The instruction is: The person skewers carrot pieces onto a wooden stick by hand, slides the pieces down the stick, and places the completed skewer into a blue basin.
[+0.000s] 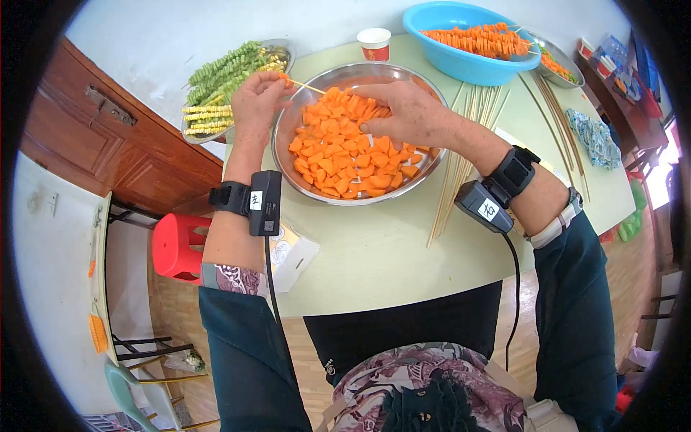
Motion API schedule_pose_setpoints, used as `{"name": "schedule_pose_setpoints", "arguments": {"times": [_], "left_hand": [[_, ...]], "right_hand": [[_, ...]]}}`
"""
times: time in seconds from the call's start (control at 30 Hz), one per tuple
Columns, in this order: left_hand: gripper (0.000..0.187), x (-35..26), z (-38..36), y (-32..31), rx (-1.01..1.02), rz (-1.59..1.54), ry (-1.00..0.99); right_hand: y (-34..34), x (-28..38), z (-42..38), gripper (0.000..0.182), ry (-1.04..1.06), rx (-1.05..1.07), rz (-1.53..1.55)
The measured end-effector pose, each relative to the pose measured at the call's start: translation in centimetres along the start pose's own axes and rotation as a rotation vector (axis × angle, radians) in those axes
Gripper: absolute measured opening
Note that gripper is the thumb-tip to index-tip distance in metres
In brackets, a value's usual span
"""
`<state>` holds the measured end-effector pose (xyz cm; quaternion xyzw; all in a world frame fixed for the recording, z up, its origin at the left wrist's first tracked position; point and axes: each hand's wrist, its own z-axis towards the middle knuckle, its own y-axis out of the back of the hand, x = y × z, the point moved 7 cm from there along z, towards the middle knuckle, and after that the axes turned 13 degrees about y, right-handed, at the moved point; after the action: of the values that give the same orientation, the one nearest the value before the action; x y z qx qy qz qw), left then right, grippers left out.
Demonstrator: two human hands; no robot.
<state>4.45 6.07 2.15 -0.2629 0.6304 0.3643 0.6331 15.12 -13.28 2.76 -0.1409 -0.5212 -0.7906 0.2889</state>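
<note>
My left hand [260,101] is closed in a pinch at the left rim of the steel bowl [284,155]. It holds a thin bamboo skewer [308,87], with an orange carrot piece [286,79] at the fingertips. The skewer slants right and down to a row of carrot slices [360,106] under my right hand [410,111]. My right hand curls over that row with thumb and fingers around the slices; its palm side is hidden. Many loose cut carrot pieces [338,155] fill the bowl below both hands.
Bare bamboo skewers [461,173] lie right of the bowl, with darker sticks [558,119] beyond. A blue basin [461,65] holds carrot skewers. Green and yellow skewered vegetables [227,86] lie on a metal tray at left. A paper cup [374,45] and an opened box [291,259] sit nearby.
</note>
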Motion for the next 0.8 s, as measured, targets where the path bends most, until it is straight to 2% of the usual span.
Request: {"name": "schedule_pose_setpoints", "arguments": {"times": [0.4,0.8], "left_hand": [[0.010,-1.0,-0.6,-0.5,0.013,-0.032,-0.107],[0.011,-1.6,-1.0,-1.1,-0.004,0.019,-0.154]], "right_hand": [[-0.1,-0.3,-0.1,0.053,-0.166,0.007,0.323],[0.3,-0.1,0.1,0.051,-0.100,-0.015,0.174]]}}
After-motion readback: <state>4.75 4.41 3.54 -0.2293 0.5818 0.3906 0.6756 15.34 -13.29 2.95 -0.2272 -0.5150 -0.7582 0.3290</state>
